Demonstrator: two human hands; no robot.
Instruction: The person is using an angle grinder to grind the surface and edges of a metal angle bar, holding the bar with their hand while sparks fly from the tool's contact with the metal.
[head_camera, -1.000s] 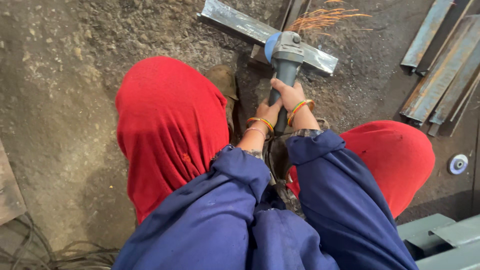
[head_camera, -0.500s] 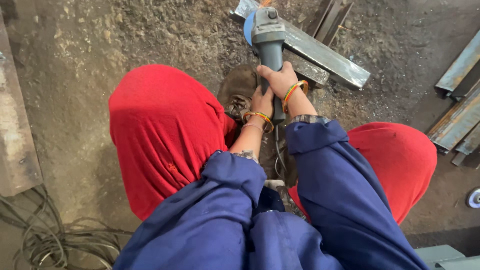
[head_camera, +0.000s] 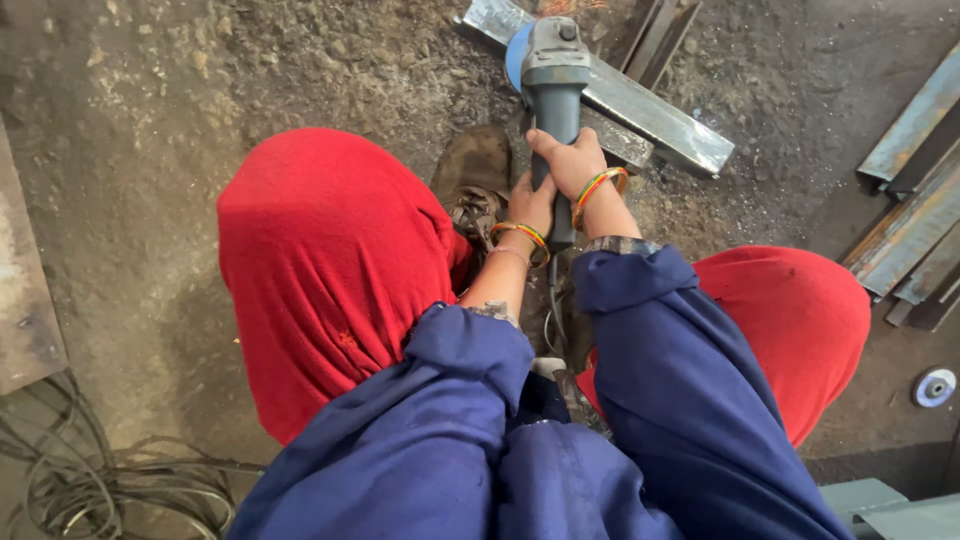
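Both hands closed round grinder (head_camera: 553, 95) body: right hand (head_camera: 570, 165) forward, left hand (head_camera: 532, 205) just behind. Long axis pointing away from body. Disc end resting on steel bar (head_camera: 650, 120), lying crosswise on ground (head_camera: 150, 150) beyond boot (head_camera: 475, 175).
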